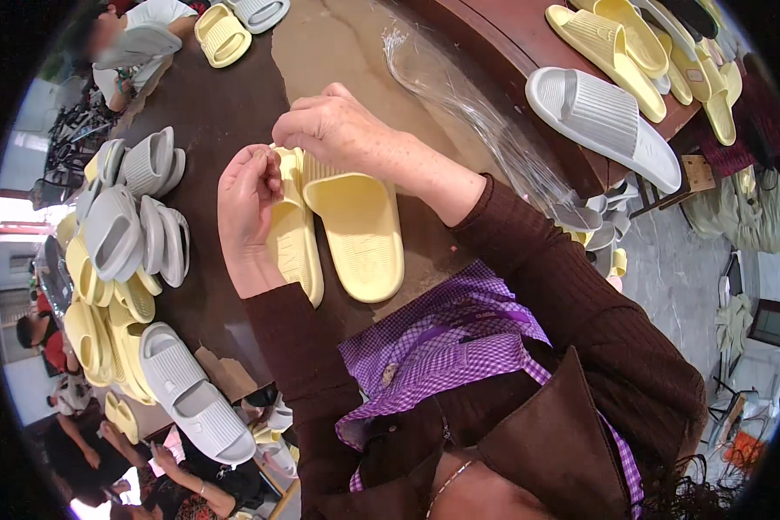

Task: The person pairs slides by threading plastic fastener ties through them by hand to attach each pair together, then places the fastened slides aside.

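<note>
A pair of pale yellow slide sandals lies side by side on the brown table in front of me: the left sandal [295,247] and the right sandal [360,241]. Over the strap of the left one, my left hand [248,204] is raised with its fingers curled in a pinch. My right hand [331,128] is closed above the far end of the pair, fingertips pressed together. Whatever either hand holds is too small or too hidden to make out. Part of both straps is covered by the hands.
Thin clear plastic strands [459,95] lie at the far right of the table. Grey sandals [115,232] and yellow sandals [89,338] are heaped at left. A grey sandal [602,121] and several yellow ones rest on a reddish-brown surface [503,65]. Other people sit far left.
</note>
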Demonstrator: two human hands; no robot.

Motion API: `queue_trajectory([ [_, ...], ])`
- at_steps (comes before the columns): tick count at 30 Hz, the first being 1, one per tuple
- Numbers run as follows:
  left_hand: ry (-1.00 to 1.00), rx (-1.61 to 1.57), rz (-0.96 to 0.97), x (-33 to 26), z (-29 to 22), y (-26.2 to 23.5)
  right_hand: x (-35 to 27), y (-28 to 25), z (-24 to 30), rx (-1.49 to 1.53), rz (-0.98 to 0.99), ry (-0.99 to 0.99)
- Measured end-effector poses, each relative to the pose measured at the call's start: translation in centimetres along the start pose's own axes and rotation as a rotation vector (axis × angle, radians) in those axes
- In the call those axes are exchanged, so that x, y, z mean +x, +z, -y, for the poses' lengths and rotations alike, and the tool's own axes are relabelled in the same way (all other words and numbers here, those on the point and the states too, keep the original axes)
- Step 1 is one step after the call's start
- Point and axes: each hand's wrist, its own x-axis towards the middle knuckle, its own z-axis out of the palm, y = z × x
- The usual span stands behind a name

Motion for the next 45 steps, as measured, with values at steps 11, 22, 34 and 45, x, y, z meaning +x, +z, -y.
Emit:
queue_trajectory([
  [11,-0.026,0.018,0.060,0.1,0.3,0.0,-0.1,-0.5,-0.5,0.072,0.067,-0.055],
  [22,-0.041,0.023,0.103,-0.4,0.0,-0.5,0.2,0.0,-0.5,0.036,0.040,-0.120],
  [34,-0.054,0.054,0.159,-0.3,-0.3,-0.6,0.3,-0.2,-0.9,0.001,0.026,-0.125],
  [45,-0.060,0.042,0.176,-0.2,-0.1,-0.9,0.2,-0.2,-0.8,0.024,0.072,-0.140],
])
